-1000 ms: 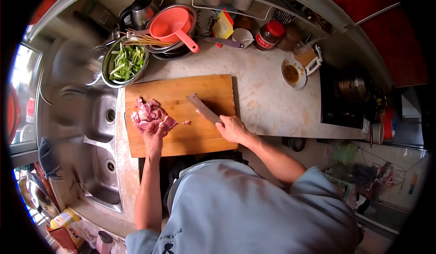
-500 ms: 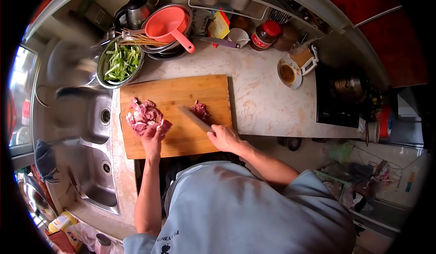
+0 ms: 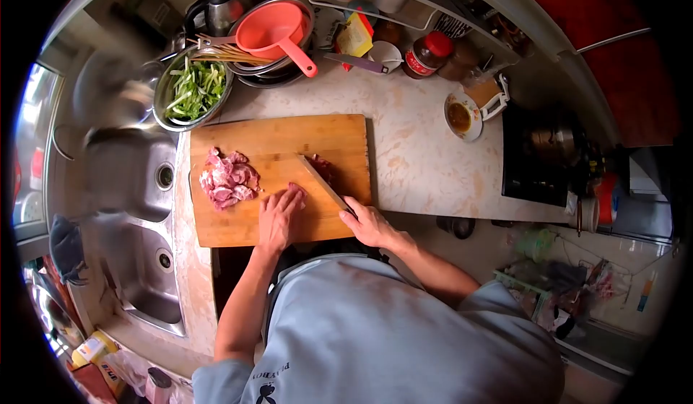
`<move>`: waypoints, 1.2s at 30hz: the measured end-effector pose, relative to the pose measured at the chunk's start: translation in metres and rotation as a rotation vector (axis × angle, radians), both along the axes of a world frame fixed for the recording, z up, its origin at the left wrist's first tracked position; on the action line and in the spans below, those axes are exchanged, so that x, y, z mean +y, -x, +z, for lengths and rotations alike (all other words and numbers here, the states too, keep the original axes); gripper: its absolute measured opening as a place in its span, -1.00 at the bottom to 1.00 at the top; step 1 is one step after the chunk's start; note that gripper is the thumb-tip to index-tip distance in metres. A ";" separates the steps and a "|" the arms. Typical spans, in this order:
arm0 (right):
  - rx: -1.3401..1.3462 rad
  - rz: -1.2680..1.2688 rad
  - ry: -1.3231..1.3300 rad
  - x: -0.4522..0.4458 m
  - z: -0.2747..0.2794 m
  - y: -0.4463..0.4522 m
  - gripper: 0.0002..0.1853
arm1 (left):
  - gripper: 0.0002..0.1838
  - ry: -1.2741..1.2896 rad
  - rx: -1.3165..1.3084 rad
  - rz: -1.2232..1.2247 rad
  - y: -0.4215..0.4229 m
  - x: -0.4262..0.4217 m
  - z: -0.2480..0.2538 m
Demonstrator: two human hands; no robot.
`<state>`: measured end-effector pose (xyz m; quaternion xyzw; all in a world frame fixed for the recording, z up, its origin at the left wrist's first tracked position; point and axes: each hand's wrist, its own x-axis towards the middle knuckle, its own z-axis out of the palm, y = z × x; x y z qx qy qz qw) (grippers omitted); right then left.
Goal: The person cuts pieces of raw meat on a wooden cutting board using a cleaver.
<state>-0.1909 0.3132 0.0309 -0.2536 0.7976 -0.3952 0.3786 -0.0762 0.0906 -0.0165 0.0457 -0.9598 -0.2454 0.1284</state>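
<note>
Along the kitchen wall runs a marbled counter (image 3: 419, 151), with a double sink (image 3: 169, 223) at its left end and a black hob (image 3: 520, 166) at its right. A wooden board (image 3: 249, 133) lies flat on the counter, near the sink. Beyond the board's far left corner stands a metal bowl (image 3: 159, 108) of cut greens (image 3: 196, 90). A pink strainer (image 3: 268, 30) sits on stacked pans just beside it, with a kettle (image 3: 226, 8) behind.

Left hand (image 3: 280, 220): over the near part of the board, palm down, fingers bent and nearly together. The grip is all but closed, the fingertips on a slice (image 3: 296, 190) of raw meat lying on the board.

Right hand (image 3: 369, 225): at the near right corner of the board, closed round the handle of a knife (image 3: 323, 180), no opening noted. The blade slants away to the left over the board, thin side up, to the right of the slice.

A red-lidded jar (image 3: 428, 54) stands at the back of the counter; a plate (image 3: 471, 135) with brown sauce (image 3: 458, 117) rests nearer the hob. The meat pile (image 3: 229, 180) occupies the board's left side, apart from both hands. Chopped meat (image 3: 325, 166), partly hidden by the blade, lies on the right side.
</note>
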 end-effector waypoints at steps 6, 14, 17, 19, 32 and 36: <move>0.140 0.073 -0.103 -0.007 0.010 0.002 -0.57 | -0.50 0.065 -0.017 0.186 0.006 -0.006 -0.002; 0.296 0.264 -0.168 -0.017 0.029 -0.016 -0.58 | -0.77 -0.025 0.092 0.070 0.003 -0.005 -0.021; 0.289 0.275 -0.263 -0.011 0.042 -0.020 -0.58 | -0.77 -0.046 0.138 0.090 0.004 -0.007 -0.026; 0.289 0.283 -0.275 -0.008 0.041 -0.025 -0.57 | -0.76 -0.052 0.153 0.080 0.003 -0.008 -0.026; 0.162 0.174 -0.188 -0.038 0.020 -0.003 -0.58 | -0.76 -0.104 0.225 0.122 0.007 -0.002 -0.025; 0.309 0.168 -0.180 -0.026 0.026 -0.009 -0.57 | -0.78 -0.114 0.252 0.118 0.006 0.000 -0.025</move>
